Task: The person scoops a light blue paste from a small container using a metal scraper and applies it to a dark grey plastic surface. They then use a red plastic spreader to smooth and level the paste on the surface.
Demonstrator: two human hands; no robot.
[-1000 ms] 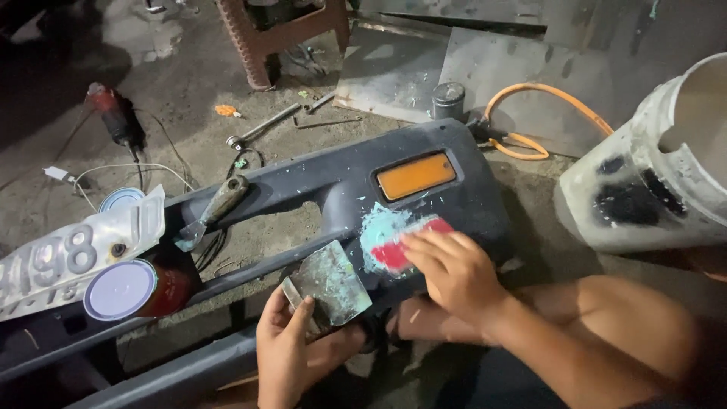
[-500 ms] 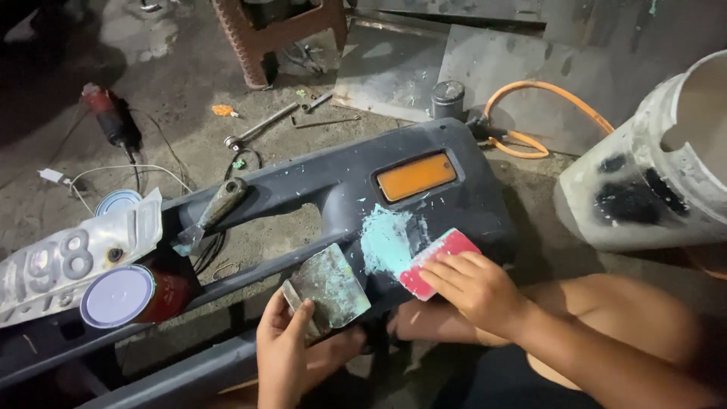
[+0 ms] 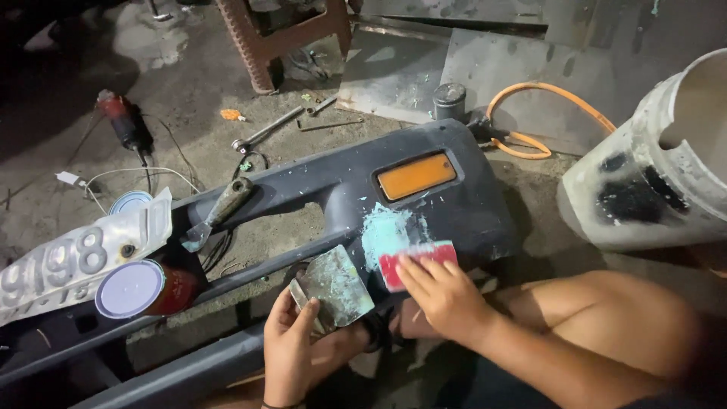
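Note:
A dark grey car bumper with an orange side lamp lies across the floor in front of me. A patch of turquoise filler is spread on it just below the lamp. My right hand presses a red plastic spreader card flat against the lower edge of that patch. My left hand holds a square metal plate, smeared with greenish filler, tilted up beside the bumper.
A putty knife rests on the bumper's upper bar. A red can with a white lid and a bent white plate lie left. A white bucket, orange hose, ratchet wrench, stool and power tool stand beyond.
My right hand has drawn the red card down and to the right over the filler patch, uncovering more turquoise above it. The left hand and plate have stayed in place.

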